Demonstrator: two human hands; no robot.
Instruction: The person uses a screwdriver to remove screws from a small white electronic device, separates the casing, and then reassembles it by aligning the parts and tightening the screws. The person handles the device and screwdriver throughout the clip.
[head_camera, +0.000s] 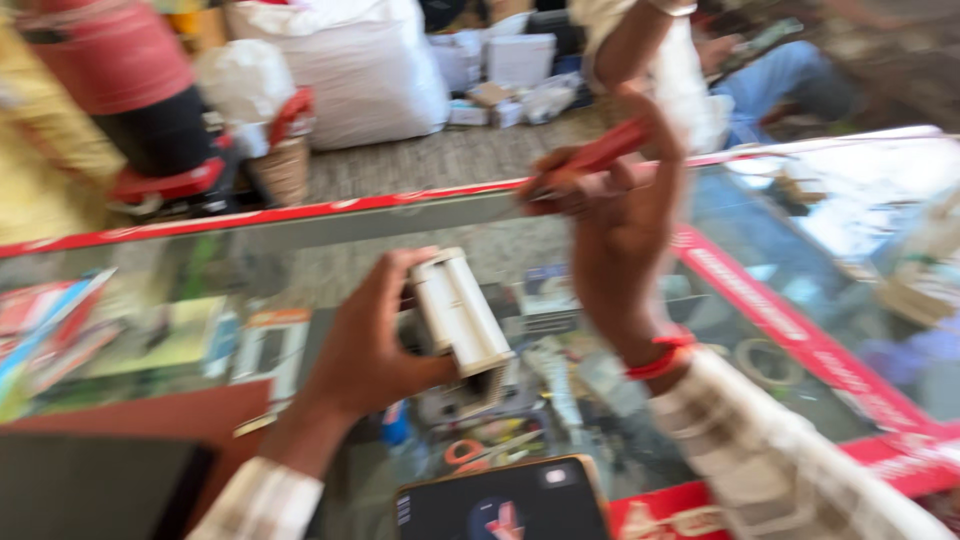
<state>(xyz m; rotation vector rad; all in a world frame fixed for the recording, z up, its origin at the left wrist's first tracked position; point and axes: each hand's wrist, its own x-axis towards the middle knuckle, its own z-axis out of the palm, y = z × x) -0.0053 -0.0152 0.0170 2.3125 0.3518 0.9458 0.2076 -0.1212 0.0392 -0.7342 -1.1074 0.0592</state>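
Left hand (365, 345) clamped around 1 smooth white rectangular plastic block (460, 312). Right hand (610, 215) fingers closed on 1 slim red tool (600, 155) above glass counter (330, 260).

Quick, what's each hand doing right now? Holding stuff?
Left hand: closed around a small white boxy gadget, held above the glass counter.
Right hand: closed on a red tool, raised up.

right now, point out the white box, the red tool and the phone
white box (458, 312): head view, on its long pale side, held in the left hand (365, 345)
red tool (600, 155): head view, mid handle, gripped by the right hand (620, 235)
phone (505, 500): head view, on its dark screen
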